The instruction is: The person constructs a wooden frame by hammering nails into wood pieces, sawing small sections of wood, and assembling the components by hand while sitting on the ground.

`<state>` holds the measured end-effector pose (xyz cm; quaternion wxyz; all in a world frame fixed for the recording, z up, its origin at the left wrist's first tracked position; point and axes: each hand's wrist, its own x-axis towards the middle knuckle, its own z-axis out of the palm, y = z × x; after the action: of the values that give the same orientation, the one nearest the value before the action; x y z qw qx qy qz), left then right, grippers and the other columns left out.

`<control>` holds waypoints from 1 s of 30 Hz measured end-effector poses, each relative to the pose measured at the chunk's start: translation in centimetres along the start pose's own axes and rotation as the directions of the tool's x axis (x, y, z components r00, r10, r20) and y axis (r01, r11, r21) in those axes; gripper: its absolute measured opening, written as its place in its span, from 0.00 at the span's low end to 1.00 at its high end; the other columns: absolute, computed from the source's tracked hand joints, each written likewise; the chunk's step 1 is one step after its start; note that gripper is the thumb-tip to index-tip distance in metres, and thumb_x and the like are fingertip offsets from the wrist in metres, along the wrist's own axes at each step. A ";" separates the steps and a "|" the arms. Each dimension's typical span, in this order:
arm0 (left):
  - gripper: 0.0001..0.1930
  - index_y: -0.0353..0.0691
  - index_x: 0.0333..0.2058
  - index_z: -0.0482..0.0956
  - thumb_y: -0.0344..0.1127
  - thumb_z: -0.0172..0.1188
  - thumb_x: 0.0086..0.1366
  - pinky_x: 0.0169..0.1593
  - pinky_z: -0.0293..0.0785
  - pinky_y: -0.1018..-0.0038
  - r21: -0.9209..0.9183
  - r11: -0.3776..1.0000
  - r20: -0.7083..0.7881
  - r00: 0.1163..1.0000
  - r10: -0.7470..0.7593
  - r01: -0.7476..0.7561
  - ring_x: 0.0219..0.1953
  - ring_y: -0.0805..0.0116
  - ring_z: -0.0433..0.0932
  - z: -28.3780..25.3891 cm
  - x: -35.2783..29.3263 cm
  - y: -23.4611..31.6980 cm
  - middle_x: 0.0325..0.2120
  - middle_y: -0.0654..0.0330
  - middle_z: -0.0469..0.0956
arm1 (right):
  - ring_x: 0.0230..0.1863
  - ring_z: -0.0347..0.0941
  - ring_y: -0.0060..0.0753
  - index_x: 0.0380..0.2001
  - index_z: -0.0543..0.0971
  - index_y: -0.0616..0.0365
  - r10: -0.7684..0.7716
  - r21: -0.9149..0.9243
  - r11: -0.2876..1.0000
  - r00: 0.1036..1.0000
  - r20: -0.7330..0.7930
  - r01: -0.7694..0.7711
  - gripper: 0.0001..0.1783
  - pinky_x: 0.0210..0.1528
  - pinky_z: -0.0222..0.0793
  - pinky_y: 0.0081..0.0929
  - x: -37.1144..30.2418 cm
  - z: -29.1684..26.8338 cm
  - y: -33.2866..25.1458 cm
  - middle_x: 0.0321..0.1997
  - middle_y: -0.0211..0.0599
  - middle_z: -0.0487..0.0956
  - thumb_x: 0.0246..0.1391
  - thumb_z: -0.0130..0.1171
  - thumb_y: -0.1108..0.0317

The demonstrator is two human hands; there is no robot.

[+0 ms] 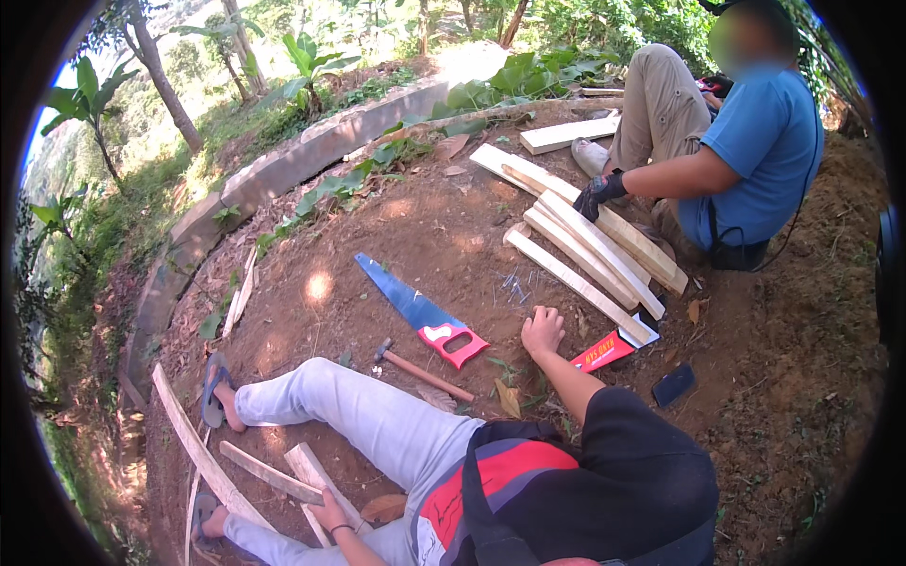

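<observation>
My left hand is closed around the end of a narrow wooden strip, low beside my legs. A wider wooden board lies right next to it. My right hand reaches out over the dirt, fingers apart, with nothing visible in it. Just beyond its fingertips are several loose nails. To its left rests a hand saw with a blue blade and a red and white handle. A hammer with a wooden handle lies between the saw and my leg.
Across from me a person in a blue shirt sits with a gloved hand on stacked wooden planks. A red saw sleeve and a phone lie to the right. A concrete curb borders the dirt.
</observation>
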<state>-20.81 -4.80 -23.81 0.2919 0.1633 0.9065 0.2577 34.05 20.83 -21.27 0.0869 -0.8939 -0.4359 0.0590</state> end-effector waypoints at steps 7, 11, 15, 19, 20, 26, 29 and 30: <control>0.40 0.22 0.59 0.59 0.60 0.49 0.69 0.61 0.63 0.64 -0.229 0.973 -0.076 0.997 0.000 -0.017 0.59 0.50 0.67 -1.1 0.7 -1.7 0.57 0.37 0.66 | 0.52 0.70 0.47 0.41 0.79 0.45 -0.048 0.110 0.992 0.994 -0.096 0.058 0.11 0.52 0.66 0.53 5.7 -1.1 2.0 0.47 0.39 0.75 0.59 0.54 0.57; 0.28 0.27 0.50 0.68 0.52 0.51 0.71 0.55 0.68 0.69 -0.388 0.921 -0.196 0.979 -0.050 -0.031 0.49 0.63 0.72 -2.2 0.9 -1.9 0.48 0.49 0.72 | 0.46 0.76 0.54 0.41 0.81 0.56 0.040 0.192 0.981 0.950 -0.309 0.021 0.16 0.51 0.70 0.45 10.6 -2.2 6.3 0.43 0.50 0.81 0.59 0.50 0.59; 0.23 0.29 0.47 0.70 0.48 0.54 0.70 0.49 0.70 0.74 -0.493 0.870 -0.206 0.970 -0.131 0.013 0.43 0.68 0.73 -3.1 1.2 -3.9 0.42 0.54 0.75 | 0.44 0.77 0.56 0.40 0.80 0.57 0.134 0.074 0.989 0.985 -0.105 -0.126 0.19 0.49 0.71 0.47 11.9 -3.9 6.2 0.40 0.51 0.82 0.57 0.48 0.56; 0.22 0.29 0.46 0.70 0.46 0.57 0.68 0.48 0.70 0.73 -0.343 0.939 -0.238 0.969 -0.060 -0.026 0.42 0.68 0.72 -2.3 0.9 -2.8 0.41 0.55 0.74 | 0.40 0.78 0.50 0.33 0.80 0.57 0.027 0.121 0.993 0.983 -0.179 -0.006 0.12 0.47 0.72 0.42 11.2 -2.0 9.4 0.36 0.47 0.82 0.51 0.54 0.62; 0.22 0.29 0.46 0.70 0.45 0.57 0.68 0.48 0.70 0.73 -0.319 0.947 -0.241 0.969 -0.061 -0.020 0.42 0.68 0.72 -2.3 0.5 -2.3 0.41 0.55 0.74 | 0.40 0.78 0.49 0.33 0.80 0.57 -0.026 0.127 0.991 0.989 -0.147 0.045 0.11 0.47 0.72 0.41 10.4 -1.6 9.0 0.35 0.46 0.81 0.50 0.55 0.63; 0.19 0.36 0.47 0.69 0.45 0.58 0.66 0.35 0.71 0.71 -0.382 0.924 -0.249 0.962 -0.117 0.014 0.35 0.71 0.72 -2.1 1.1 -4.1 0.35 0.61 0.73 | 0.38 0.78 0.43 0.31 0.81 0.55 -0.300 0.238 0.928 0.954 0.025 0.286 0.07 0.44 0.73 0.38 7.9 -0.3 5.9 0.33 0.42 0.80 0.49 0.62 0.65; 0.19 0.41 0.48 0.68 0.45 0.58 0.65 0.33 0.69 0.72 -0.477 0.872 -0.166 0.962 -0.216 0.113 0.35 0.73 0.71 -2.1 0.2 -2.8 0.35 0.64 0.72 | 0.38 0.78 0.43 0.33 0.82 0.55 -0.324 0.228 0.921 0.946 -0.008 0.317 0.08 0.44 0.73 0.38 8.4 -0.1 4.2 0.33 0.42 0.80 0.50 0.61 0.65; 0.18 0.43 0.49 0.68 0.45 0.58 0.65 0.33 0.69 0.72 -0.468 0.875 -0.159 0.961 -0.225 0.127 0.35 0.73 0.70 -2.1 -0.1 -2.4 0.34 0.65 0.71 | 0.39 0.78 0.45 0.34 0.83 0.55 -0.282 0.222 0.935 0.959 0.001 0.275 0.09 0.45 0.73 0.39 8.9 -0.1 3.5 0.34 0.43 0.81 0.51 0.62 0.64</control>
<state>-22.35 -7.59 -23.63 0.2474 -0.0207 0.8580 0.4497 42.23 25.70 -22.13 0.1854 -0.8069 -0.5502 0.1087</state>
